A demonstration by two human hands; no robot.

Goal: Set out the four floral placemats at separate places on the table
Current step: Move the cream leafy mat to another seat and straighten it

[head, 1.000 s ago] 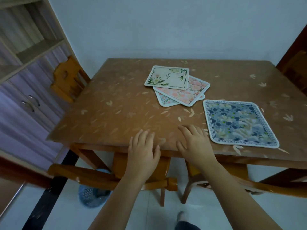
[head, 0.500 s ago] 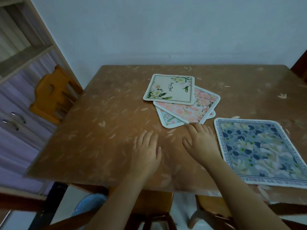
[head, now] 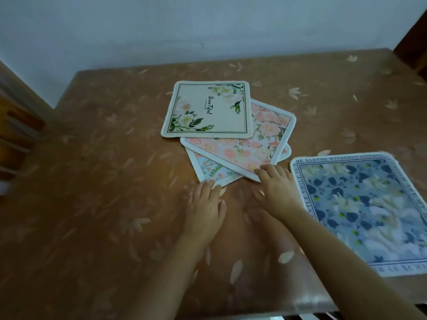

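Note:
Three floral placemats lie in an overlapping pile at the middle of the table: a cream one with white flowers (head: 208, 109) on top, a pink flowered one (head: 249, 146) under it, and a light blue one (head: 209, 169) at the bottom, mostly hidden. A fourth, blue-patterned placemat (head: 360, 204) lies alone at the right. My left hand (head: 205, 206) rests flat on the table, fingertips at the near edge of the bottom mat. My right hand (head: 276, 188) lies palm down with its fingertips on the near corner of the pink mat. Neither hand grips anything.
The brown table (head: 104, 181) has a leaf-patterned cover and stands against a pale wall. A wooden chair back (head: 16, 135) shows at the left edge. Dark wood (head: 413, 38) stands at the far right corner.
Both hands have slid forward from the table's near edge to the pile; the right fingertips now touch the pink mat. The camera has moved closer over the table.

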